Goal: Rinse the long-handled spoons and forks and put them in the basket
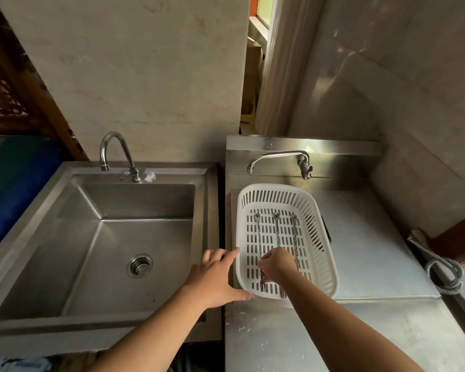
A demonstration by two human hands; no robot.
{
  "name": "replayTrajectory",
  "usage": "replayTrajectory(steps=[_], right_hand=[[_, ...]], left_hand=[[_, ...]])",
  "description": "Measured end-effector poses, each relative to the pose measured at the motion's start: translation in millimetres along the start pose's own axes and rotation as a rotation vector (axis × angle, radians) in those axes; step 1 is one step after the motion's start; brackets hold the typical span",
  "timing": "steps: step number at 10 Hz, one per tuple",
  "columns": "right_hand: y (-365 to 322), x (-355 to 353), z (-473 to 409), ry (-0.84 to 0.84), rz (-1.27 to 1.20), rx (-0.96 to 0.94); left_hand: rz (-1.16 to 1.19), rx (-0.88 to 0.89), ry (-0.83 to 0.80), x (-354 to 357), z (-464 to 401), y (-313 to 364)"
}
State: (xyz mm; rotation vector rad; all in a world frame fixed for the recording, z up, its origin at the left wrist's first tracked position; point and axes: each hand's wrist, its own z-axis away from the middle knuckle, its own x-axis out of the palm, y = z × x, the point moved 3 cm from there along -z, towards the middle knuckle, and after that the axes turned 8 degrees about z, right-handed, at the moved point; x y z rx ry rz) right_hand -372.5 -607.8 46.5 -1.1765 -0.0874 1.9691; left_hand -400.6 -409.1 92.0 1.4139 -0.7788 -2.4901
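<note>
A steel sink (65, 237) with a curved faucet (116, 151) sits left of a coiled metal hose (444, 275).

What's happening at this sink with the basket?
A person's left hand rests open against the rim of a white slotted plastic basket on the steel counter. Their right hand reaches in among three long-handled metal utensils lying inside. The steel sink beside it looks dry, both taps off.
</note>
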Motion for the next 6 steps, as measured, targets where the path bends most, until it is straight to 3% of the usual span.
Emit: replayTrajectory(steps=[3,6], right_hand=[[2,6,-3,0.030,0.113,-0.045],[-3,-4,9,0.009,0.151,-0.153]], left_hand=[[0.122,-0.061,-0.007,3,0,2],[0.153,-0.087,0.158,3,26,10]])
